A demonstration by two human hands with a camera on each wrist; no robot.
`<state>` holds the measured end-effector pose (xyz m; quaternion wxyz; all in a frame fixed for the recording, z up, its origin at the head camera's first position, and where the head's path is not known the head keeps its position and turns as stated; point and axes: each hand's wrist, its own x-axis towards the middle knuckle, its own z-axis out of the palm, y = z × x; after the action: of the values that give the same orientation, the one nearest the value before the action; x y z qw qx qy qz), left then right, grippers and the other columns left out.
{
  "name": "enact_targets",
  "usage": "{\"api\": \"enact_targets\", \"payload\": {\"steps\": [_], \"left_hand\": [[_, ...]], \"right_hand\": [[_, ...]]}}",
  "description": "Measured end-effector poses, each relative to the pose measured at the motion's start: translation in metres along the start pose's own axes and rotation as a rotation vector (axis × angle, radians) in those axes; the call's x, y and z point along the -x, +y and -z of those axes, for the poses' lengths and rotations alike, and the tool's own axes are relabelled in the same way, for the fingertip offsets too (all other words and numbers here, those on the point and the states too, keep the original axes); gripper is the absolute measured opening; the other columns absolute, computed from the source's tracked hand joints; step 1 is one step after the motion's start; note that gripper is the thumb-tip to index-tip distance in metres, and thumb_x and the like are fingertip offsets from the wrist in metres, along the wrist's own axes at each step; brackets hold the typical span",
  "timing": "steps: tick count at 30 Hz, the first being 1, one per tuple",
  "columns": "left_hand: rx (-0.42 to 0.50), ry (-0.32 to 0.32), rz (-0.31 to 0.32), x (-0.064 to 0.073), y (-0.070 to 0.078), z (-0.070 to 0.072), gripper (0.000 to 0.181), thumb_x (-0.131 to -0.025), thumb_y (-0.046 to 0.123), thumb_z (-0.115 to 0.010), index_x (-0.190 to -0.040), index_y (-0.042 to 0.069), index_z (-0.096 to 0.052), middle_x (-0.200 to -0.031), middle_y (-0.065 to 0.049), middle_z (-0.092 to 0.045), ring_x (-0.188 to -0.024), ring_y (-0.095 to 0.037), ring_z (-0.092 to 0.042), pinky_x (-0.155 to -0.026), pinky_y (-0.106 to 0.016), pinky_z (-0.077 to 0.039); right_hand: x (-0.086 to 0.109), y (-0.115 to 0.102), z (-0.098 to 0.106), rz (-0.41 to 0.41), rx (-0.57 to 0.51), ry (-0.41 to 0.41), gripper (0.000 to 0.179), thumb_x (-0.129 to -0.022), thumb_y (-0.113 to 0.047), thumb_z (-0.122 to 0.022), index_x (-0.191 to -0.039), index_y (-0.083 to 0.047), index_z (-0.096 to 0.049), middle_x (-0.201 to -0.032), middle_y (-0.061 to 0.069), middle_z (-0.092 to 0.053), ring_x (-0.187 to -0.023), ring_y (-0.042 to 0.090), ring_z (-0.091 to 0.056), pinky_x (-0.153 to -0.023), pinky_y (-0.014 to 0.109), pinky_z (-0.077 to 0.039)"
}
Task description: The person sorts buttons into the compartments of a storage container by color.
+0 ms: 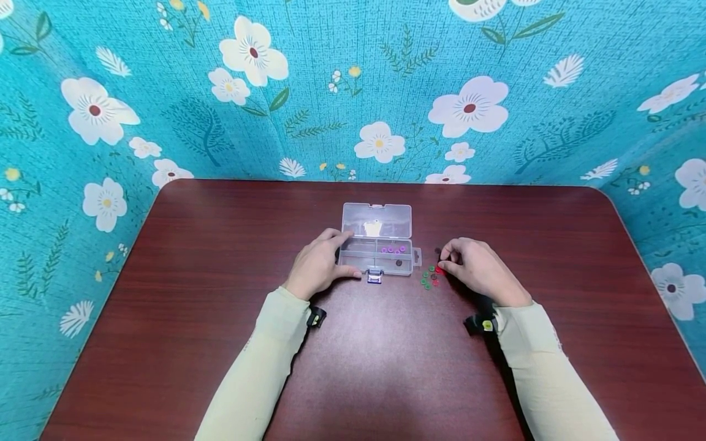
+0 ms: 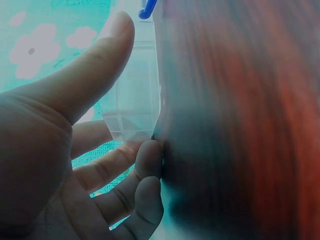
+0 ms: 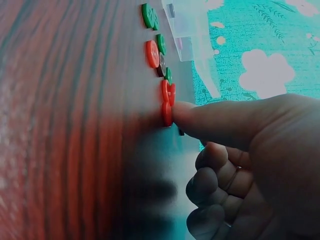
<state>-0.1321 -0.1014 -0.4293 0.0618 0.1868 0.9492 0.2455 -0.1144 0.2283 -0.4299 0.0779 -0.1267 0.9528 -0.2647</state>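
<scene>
A clear plastic compartment box (image 1: 358,260) lies with its lid (image 1: 355,214) raised toward the back. Several purple buttons (image 1: 390,250) are in its back right compartment, and one dark button (image 1: 399,263) is in the front right. My left hand (image 1: 317,263) grips the box's left end, thumb along the front and fingers at the far side. To the right of the box lie loose green buttons (image 3: 147,16), red buttons (image 3: 152,54) and dark buttons (image 3: 161,66). My right hand (image 1: 477,266) reaches in among them, thumb beside a red one; whether it pinches a button is hidden.
A blue-edged latch (image 1: 374,277) hangs at the front of the box, and a hanging tab (image 1: 417,257) sticks out on its right. Dark wood table (image 1: 380,355) surrounds everything. A blue flowered cloth (image 1: 331,92) stands behind the table's far edge.
</scene>
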Motion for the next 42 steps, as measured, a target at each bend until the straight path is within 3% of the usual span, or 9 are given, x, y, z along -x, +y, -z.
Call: {"api": "enact_targets", "payload": {"steps": [42], "left_hand": [[-0.007,-0.013,0.011,-0.001,-0.001,-0.001,0.091,-0.075,0.051,-0.085,-0.15,0.016,-0.05,-0.137,-0.006,-0.055,-0.109,-0.023,-0.061,-0.088,-0.043,-0.052]], "right_hand": [[-0.002,-0.013,-0.003,0.08,0.009,0.082,0.011,-0.091,-0.011,-0.073,-0.086,-0.017,-0.065,-0.076,-0.002,-0.054,-0.069,0.014,-0.049,-0.063,0.032,-0.041]]}}
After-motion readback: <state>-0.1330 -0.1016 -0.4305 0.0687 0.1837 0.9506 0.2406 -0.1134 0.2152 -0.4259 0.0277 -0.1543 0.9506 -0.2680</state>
